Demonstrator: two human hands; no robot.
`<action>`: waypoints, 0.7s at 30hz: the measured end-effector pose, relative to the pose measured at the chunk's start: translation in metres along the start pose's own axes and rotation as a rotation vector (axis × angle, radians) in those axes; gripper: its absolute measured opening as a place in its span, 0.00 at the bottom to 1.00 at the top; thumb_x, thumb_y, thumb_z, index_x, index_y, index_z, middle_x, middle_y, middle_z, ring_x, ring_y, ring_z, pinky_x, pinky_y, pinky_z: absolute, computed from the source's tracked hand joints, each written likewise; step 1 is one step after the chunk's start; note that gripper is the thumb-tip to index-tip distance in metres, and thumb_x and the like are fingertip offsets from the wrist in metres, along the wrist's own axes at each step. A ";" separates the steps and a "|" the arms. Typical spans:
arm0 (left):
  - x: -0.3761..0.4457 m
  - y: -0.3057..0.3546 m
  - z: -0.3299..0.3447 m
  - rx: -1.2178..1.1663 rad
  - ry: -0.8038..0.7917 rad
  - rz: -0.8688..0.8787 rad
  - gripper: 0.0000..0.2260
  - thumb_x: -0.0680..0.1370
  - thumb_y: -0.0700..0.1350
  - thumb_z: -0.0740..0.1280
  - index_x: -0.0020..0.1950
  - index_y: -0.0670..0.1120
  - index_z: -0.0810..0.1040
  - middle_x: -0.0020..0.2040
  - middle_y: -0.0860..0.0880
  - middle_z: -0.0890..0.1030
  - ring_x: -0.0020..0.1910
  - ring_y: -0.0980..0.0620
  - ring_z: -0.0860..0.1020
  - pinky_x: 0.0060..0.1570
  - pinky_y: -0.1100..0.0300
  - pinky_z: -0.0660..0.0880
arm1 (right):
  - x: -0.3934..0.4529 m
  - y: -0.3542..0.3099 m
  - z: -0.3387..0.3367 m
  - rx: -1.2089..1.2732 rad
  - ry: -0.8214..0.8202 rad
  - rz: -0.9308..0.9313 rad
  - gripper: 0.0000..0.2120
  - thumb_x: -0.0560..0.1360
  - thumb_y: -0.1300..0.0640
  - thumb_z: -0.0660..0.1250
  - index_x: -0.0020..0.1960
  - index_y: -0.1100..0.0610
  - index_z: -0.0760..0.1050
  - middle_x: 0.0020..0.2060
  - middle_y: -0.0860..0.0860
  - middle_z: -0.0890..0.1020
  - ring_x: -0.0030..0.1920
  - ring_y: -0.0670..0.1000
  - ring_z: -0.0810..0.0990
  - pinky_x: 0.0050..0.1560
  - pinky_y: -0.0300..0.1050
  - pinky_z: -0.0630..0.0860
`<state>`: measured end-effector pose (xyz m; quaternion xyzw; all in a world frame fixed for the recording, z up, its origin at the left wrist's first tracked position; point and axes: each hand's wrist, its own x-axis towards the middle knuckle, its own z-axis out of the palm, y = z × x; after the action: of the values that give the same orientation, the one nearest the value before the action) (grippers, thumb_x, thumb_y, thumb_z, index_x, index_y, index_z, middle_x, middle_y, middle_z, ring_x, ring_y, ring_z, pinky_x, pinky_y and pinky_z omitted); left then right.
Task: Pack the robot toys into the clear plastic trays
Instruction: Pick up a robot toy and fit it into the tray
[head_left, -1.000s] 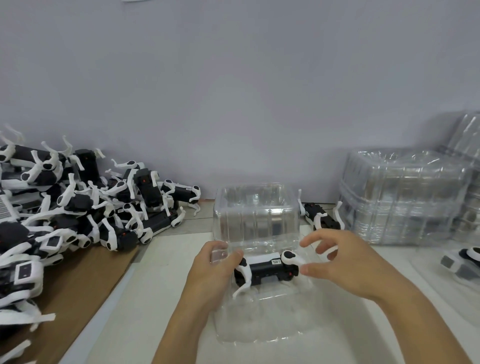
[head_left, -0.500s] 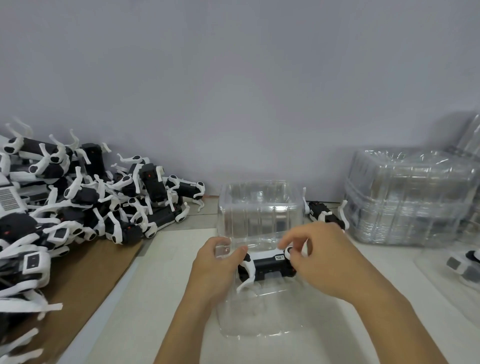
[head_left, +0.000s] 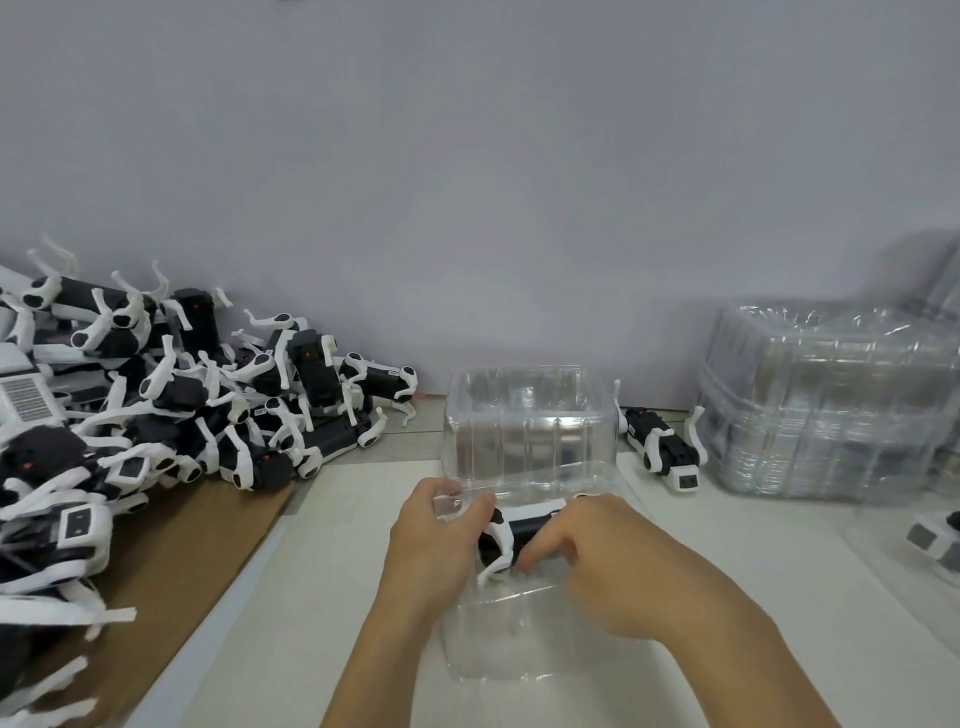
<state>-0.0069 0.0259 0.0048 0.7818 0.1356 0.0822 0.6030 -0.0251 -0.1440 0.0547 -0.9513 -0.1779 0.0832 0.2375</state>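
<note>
Carefully, the left hand (head_left: 436, 540) pinches the clear clamshell tray (head_left: 524, 644) while the right hand (head_left: 597, 551) grips a robot dog toy (head_left: 511, 535); splayed legs could snag.

No text, brand or number can be read. A white label (head_left: 23, 399) with fine printed lines lies in the toy pile (head_left: 156, 415) at the table's left edge, too blurred to read. A small white sticker on one toy (head_left: 387, 371) there is equally illegible.
</note>
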 end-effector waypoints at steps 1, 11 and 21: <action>0.000 0.000 0.000 0.005 -0.001 0.001 0.12 0.77 0.53 0.70 0.58 0.54 0.76 0.53 0.60 0.76 0.49 0.64 0.74 0.40 0.67 0.68 | 0.001 -0.002 0.003 -0.014 -0.010 0.020 0.29 0.74 0.69 0.56 0.56 0.38 0.82 0.47 0.44 0.73 0.49 0.51 0.75 0.47 0.41 0.74; -0.002 0.002 -0.004 0.025 -0.008 0.003 0.12 0.76 0.55 0.70 0.57 0.55 0.76 0.53 0.60 0.76 0.48 0.64 0.74 0.40 0.68 0.67 | -0.001 -0.002 -0.002 0.062 0.096 0.004 0.24 0.75 0.68 0.58 0.54 0.44 0.84 0.50 0.44 0.80 0.49 0.48 0.79 0.49 0.41 0.78; -0.004 0.005 -0.001 0.034 0.010 -0.002 0.10 0.77 0.52 0.69 0.57 0.53 0.76 0.52 0.58 0.76 0.48 0.62 0.75 0.40 0.66 0.67 | 0.012 0.008 0.017 -0.076 0.269 -0.051 0.19 0.74 0.64 0.56 0.59 0.51 0.78 0.57 0.42 0.78 0.64 0.48 0.65 0.57 0.47 0.58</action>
<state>-0.0101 0.0244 0.0101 0.7915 0.1409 0.0829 0.5889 -0.0158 -0.1387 0.0353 -0.9574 -0.1715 -0.0580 0.2250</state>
